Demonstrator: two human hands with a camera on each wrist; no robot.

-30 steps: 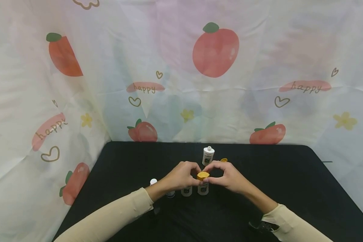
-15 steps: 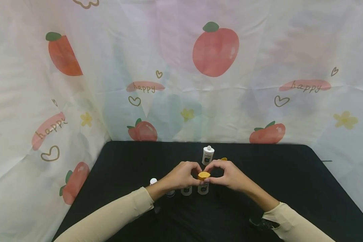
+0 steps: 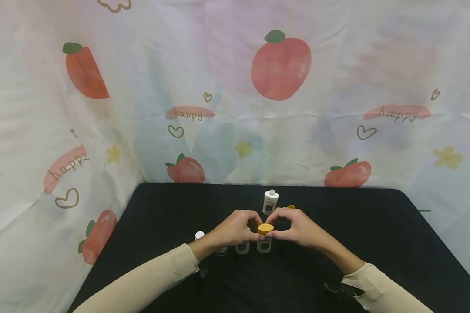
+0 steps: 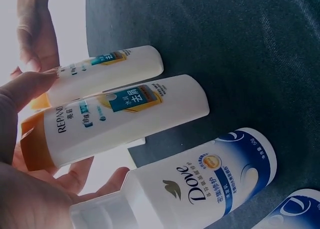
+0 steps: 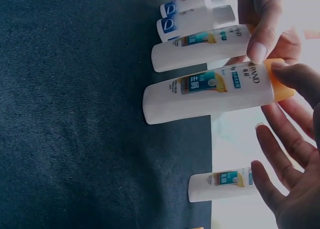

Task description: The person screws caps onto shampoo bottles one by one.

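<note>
In the head view my left hand (image 3: 236, 228) and right hand (image 3: 295, 226) meet at the orange cap (image 3: 265, 228) of an upright white shampoo bottle (image 3: 264, 245), pinching it from either side. The right wrist view shows my right thumb against that cap (image 5: 281, 83), while the left thumb lies by the bottle's top. A second white shampoo bottle (image 4: 125, 116), with an orange cap (image 4: 36, 141), stands right beside it under my left hand. Farther back is a third such bottle (image 3: 270, 202), uncapped, its white neck showing.
Two white-and-blue Dove bottles stand to the left; the nearer one (image 4: 205, 184) fills much of the left wrist view. A loose orange cap (image 3: 291, 207) shows behind my right hand. The black table (image 3: 337, 226) ends at a fruit-printed curtain (image 3: 227, 65).
Both hands stay at the cap of the same bottle, with almost no movement. The whole head view shifts very slightly.
</note>
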